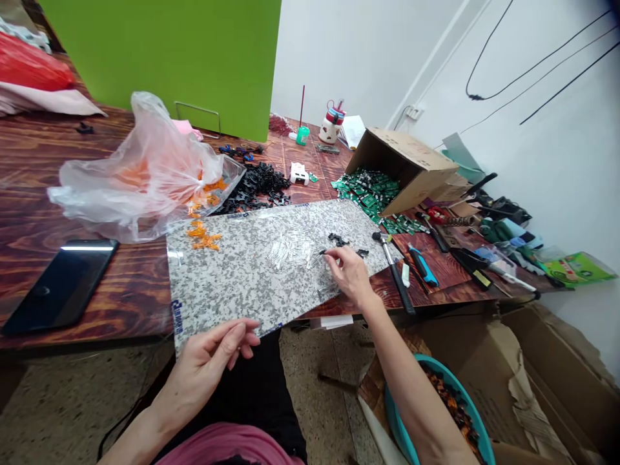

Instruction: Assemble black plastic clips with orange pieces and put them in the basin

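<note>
A speckled grey board (252,265) lies across the near edge of the wooden table (72,194). My right hand (349,274) rests on the board's right part, fingertips pinched on a small black part (323,252). A few more black parts (339,241) lie just beyond it. My left hand (213,358) hovers below the board's near edge, fingers loosely spread, nothing visible in them. Small orange pieces (203,236) lie on the board's left part.
A clear plastic bag (140,174) with orange pieces sits at left, a black phone (61,284) nearer. A pile of black parts (256,184), a tipped cardboard box (407,165) spilling green pieces, a hammer (394,271), a blue cutter (423,266) and a teal basin (436,413) are around.
</note>
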A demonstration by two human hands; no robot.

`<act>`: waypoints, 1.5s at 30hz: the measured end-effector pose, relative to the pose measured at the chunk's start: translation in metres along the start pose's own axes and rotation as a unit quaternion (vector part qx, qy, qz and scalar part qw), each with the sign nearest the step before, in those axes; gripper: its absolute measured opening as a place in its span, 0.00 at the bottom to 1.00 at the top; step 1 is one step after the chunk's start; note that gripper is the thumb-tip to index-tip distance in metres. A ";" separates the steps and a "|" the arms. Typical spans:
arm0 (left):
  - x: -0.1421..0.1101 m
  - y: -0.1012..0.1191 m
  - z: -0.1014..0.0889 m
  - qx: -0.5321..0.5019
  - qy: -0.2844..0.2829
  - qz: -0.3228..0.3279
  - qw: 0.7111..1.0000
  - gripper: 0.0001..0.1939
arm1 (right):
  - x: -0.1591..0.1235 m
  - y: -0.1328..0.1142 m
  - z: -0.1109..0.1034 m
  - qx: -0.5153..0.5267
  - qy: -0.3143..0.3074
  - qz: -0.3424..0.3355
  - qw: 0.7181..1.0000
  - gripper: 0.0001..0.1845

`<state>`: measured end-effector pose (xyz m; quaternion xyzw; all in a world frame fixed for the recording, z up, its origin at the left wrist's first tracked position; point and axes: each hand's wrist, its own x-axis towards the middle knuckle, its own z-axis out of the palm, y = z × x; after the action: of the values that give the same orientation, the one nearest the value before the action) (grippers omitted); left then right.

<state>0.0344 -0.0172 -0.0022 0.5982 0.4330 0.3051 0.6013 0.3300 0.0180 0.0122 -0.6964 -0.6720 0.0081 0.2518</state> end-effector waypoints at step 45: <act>-0.001 -0.001 0.009 -0.253 0.046 -0.045 0.965 0.13 | -0.071 -0.139 0.028 0.298 -0.049 -0.102 0.948 0.07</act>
<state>0.0420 -0.0225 -0.0034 0.3920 0.3959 0.4046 0.7252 0.1839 -0.0439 0.0149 -0.5160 -0.7182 0.2162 0.4138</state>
